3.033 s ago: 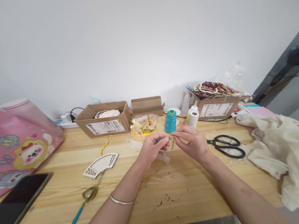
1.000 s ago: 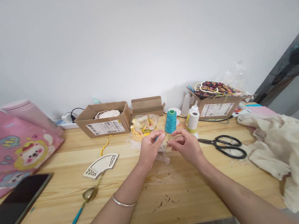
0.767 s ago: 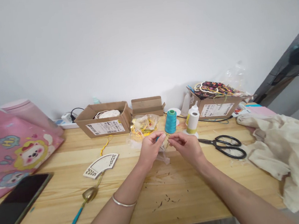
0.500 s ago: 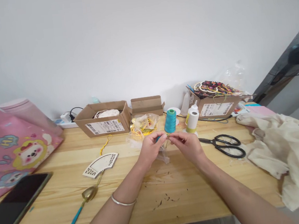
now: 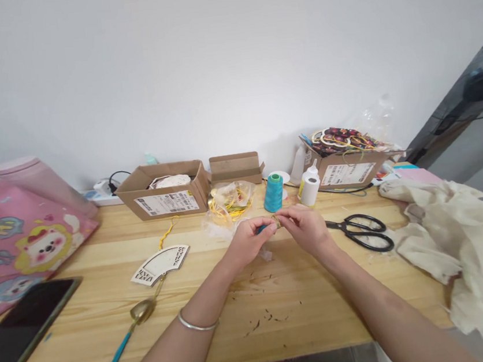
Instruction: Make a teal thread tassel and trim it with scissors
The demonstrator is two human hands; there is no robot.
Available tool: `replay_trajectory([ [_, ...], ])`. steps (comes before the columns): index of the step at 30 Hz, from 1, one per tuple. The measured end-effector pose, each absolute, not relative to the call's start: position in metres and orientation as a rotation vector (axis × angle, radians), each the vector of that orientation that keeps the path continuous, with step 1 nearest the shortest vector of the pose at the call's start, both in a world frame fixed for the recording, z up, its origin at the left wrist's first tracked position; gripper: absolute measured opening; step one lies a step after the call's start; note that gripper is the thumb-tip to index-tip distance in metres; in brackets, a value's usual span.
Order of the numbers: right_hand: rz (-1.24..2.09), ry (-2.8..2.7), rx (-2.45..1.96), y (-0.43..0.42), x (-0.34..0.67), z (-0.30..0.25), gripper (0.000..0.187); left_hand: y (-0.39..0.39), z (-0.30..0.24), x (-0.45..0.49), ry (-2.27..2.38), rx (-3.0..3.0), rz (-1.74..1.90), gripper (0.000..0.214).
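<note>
My left hand [image 5: 248,242] and my right hand [image 5: 306,229] meet over the middle of the wooden table [image 5: 246,296], fingertips pinched together on a small olive-gold thread piece [image 5: 276,221]. A bit of teal shows under my left fingers. Just behind the hands stand a teal thread spool [image 5: 273,192] and a white glue bottle [image 5: 310,187]. A clear bag of yellow cord [image 5: 230,201] lies to the left of the spool. A silver bangle [image 5: 197,324] circles my left wrist.
Black scissors [image 5: 364,232] lie right of my hands, cream cloth [image 5: 466,237] beyond them. Cardboard boxes [image 5: 164,188] [image 5: 348,166] line the back wall. A wooden fan cutout [image 5: 160,264], a teal-handled tool [image 5: 124,338], a dark tablet [image 5: 19,333] and pink bag [image 5: 17,241] are left.
Both hands have stayed close together, working the thread piece. Their fingertips have closed in on each other. The camera has tilted slightly, shifting the scene up.
</note>
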State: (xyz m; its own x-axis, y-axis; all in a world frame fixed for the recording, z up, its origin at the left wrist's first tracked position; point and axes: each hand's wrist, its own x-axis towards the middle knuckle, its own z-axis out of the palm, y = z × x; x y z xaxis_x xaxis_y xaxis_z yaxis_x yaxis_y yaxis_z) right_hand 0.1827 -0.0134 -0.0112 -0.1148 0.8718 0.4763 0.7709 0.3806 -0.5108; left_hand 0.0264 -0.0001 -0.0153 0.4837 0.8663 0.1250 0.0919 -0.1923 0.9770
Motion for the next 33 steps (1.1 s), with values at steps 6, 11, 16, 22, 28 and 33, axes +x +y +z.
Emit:
replay_trajectory([
  [6, 0.134, -1.952, -1.415, -0.017, 0.179, -0.011, 0.016, 0.000, -0.015, 0.026, 0.853, 1.664, 0.898, 0.024],
  [11, 0.028, -2.008, -1.402, -0.021, 0.176, -0.008, 0.018, 0.001, -0.015, 0.025, 0.990, 1.662, 0.982, 0.026],
  [16, -0.112, -2.065, -1.399, -0.025, 0.174, -0.008, 0.022, 0.002, -0.015, 0.024, 1.017, 1.716, 1.081, 0.024],
  [22, -0.161, -2.103, -1.392, -0.026, 0.172, -0.008, 0.025, 0.002, -0.013, 0.023, 1.040, 1.767, 1.142, 0.020],
  [28, 0.067, -1.993, -1.403, -0.023, 0.174, -0.009, 0.019, 0.002, -0.013, 0.023, 1.043, 1.761, 1.135, 0.019],
  [33, 0.598, -1.703, -1.305, -0.018, 0.175, -0.013, 0.024, 0.001, -0.012, 0.024, 1.027, 1.700, 1.103, 0.020],
])
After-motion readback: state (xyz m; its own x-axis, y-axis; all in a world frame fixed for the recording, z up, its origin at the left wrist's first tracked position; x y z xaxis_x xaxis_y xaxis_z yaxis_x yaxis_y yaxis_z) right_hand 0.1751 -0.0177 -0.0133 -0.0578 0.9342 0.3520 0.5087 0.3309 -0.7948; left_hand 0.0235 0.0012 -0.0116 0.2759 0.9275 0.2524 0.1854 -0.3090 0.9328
